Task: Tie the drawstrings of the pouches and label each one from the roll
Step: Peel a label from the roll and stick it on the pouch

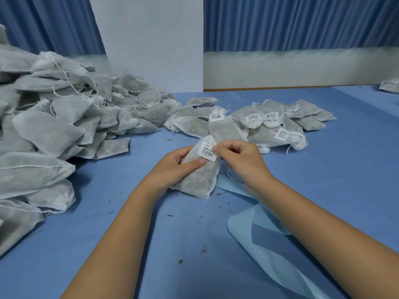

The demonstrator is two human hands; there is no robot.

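My left hand (177, 167) grips a white mesh pouch (198, 180) filled with dried herbs, thumb across its front. A white barcode label (208, 151) lies on the pouch's upper part. My right hand (239, 158) pinches the label's right edge with curled fingers. The pale blue backing strip from the label roll (265, 225) trails over the table under my right forearm. Several labelled pouches (269, 124) lie in a heap just beyond my hands.
A big pile of unlabelled drawstring pouches (54, 117) fills the left side of the blue table (108, 244). A white pillar (151, 39) and blue curtains stand behind. One more pouch (389, 85) sits at the far right edge. Herb crumbs dot the table.
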